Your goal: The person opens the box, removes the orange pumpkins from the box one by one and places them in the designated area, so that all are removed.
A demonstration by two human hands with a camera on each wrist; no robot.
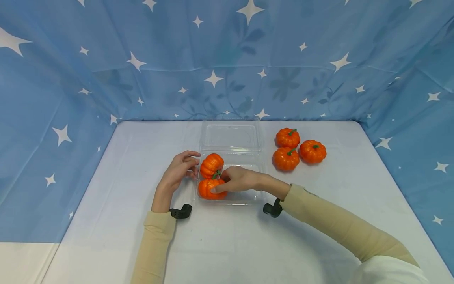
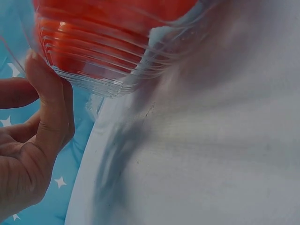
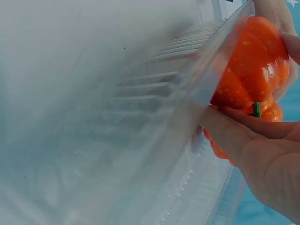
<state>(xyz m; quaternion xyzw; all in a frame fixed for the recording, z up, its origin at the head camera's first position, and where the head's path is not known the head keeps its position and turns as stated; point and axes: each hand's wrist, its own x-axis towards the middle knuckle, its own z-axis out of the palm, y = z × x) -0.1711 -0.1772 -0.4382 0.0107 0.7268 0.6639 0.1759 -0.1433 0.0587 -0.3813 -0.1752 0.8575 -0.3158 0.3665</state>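
A clear plastic clamshell box (image 1: 248, 199) lies with its lid (image 1: 232, 136) folded back, and two small orange pumpkins sit in the left part of its base. My right hand (image 1: 239, 179) grips the nearer pumpkin (image 1: 209, 189) between thumb and fingers. Behind it, the other pumpkin (image 1: 212, 165) leans close, its green stem toward the nearer one. At the left side of the box is my left hand (image 1: 181, 169), fingers loosely bent. In the left wrist view, a fingertip (image 2: 33, 58) touches the ribbed box wall (image 2: 108, 84). The right fingers are partly hidden behind the pumpkin.
Right of the box, three more pumpkins stand grouped on the white table: a far one (image 1: 287, 138), a near one (image 1: 285, 159) and a right one (image 1: 313, 152). A blue star-patterned curtain (image 1: 227, 59) hangs behind the table and along its sides.
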